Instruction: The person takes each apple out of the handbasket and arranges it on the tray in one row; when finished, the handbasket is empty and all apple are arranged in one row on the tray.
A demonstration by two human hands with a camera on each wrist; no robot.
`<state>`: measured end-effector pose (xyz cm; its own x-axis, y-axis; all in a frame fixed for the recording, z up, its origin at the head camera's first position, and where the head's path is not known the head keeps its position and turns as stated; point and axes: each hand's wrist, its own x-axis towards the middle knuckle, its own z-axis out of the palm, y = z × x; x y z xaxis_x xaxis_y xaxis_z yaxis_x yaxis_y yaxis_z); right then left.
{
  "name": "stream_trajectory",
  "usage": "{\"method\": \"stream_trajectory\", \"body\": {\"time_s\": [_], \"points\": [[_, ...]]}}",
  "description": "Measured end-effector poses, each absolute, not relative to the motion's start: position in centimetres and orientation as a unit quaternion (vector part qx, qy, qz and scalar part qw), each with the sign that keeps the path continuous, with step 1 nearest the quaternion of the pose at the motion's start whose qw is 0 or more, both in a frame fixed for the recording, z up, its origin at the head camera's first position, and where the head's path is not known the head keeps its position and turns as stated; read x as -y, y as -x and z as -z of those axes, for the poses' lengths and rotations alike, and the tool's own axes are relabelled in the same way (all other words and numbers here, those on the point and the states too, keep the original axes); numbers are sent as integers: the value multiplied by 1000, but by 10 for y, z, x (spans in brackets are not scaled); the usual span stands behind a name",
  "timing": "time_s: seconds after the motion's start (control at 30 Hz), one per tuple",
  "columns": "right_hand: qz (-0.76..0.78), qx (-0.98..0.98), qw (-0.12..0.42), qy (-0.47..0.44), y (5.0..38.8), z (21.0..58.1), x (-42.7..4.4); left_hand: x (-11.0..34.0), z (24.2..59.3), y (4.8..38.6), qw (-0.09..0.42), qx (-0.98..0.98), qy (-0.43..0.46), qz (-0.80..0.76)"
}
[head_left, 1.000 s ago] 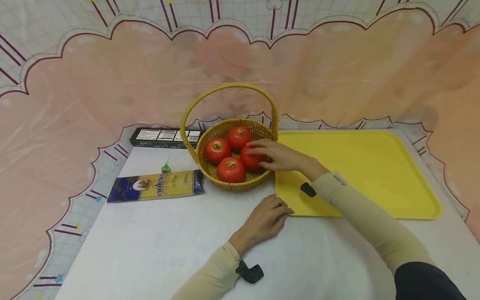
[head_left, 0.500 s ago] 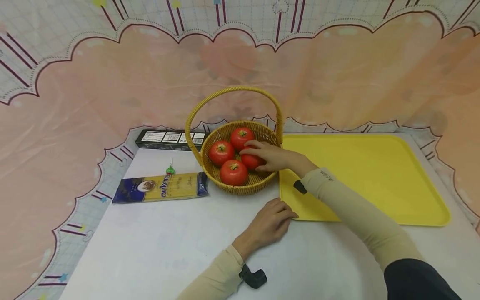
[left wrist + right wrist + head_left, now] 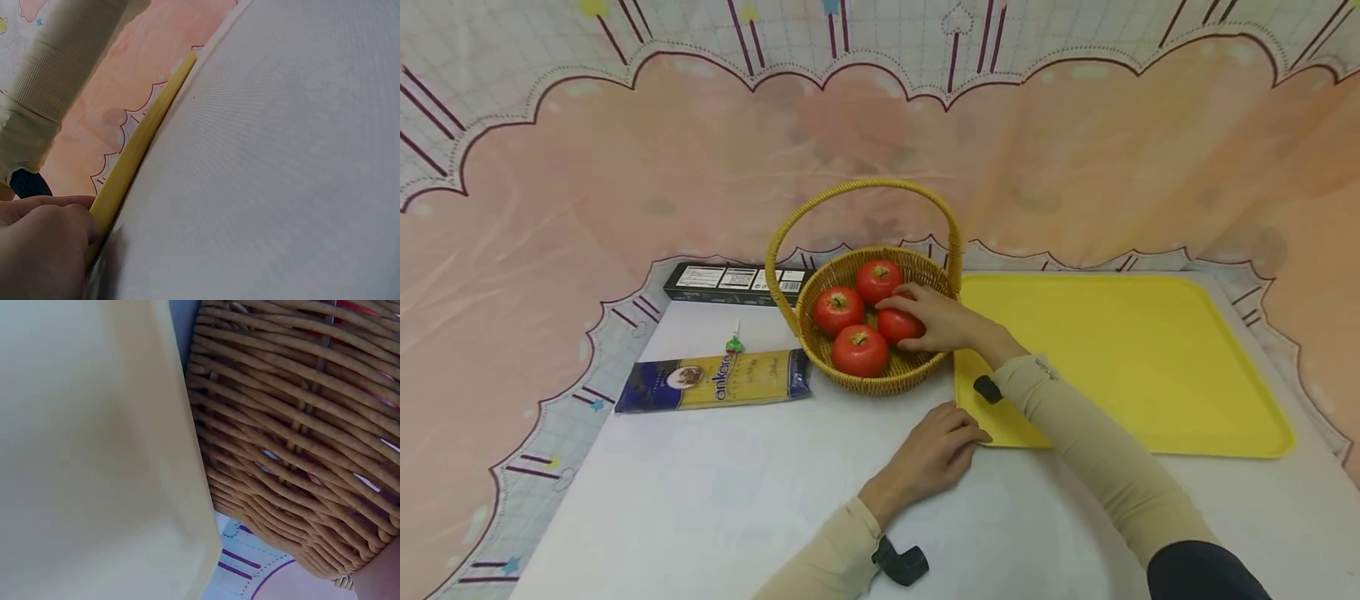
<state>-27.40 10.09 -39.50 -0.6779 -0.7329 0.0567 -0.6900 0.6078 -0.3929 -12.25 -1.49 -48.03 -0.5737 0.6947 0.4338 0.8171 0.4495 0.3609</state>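
Inside the yellow wicker basket (image 3: 880, 385) lie several red tomatoes. My right hand (image 3: 946, 321) reaches over the basket's right rim and grips the rightmost tomato (image 3: 895, 323), fingers across its top and thumb near its lower side. The other tomatoes, such as the front one (image 3: 860, 350), sit untouched. My left hand (image 3: 934, 448) pinches the near left corner of the yellow tray (image 3: 1120, 358); in the left wrist view its fingers meet the tray's edge (image 3: 140, 140). In the right wrist view the basket's woven side (image 3: 294, 425) stands close by the tray rim, and the right hand's fingers are hidden.
A pasta packet (image 3: 715, 379) lies left of the basket, with a green-wrapped lollipop (image 3: 734, 343) at its far edge. Behind them is a long dark box (image 3: 737, 283). A patterned curtain (image 3: 700, 167) hangs behind the white table (image 3: 700, 500).
The right hand has moved slightly left and settled further round the rightmost tomato. The left hand stays at the tray corner. The head view has shifted a little.
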Motion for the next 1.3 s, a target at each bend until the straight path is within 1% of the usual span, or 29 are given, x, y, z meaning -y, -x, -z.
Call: {"method": "stream_trajectory", "body": {"time_s": [0.1,0.2,0.4,0.93,1.03,1.17,1.3], "points": [[202,-895,31,397,272,397,-101,16,481,122,110,845,447,271],[222,-889,-5,399,271,399,-103,16,480,123,113,843,449,275],[305,-866,-62,392,263,403,-108,15,480,123,113,840,446,287],[433,-822,-92,359,227,408,-130,10,482,120,129,839,444,288],[439,-819,-97,356,222,404,-132,10,482,121,140,839,446,280],[439,-817,-105,358,219,398,-136,11,481,123,141,841,443,277],[436,-820,-112,353,216,393,-145,14,480,124,130,843,440,281]]}}
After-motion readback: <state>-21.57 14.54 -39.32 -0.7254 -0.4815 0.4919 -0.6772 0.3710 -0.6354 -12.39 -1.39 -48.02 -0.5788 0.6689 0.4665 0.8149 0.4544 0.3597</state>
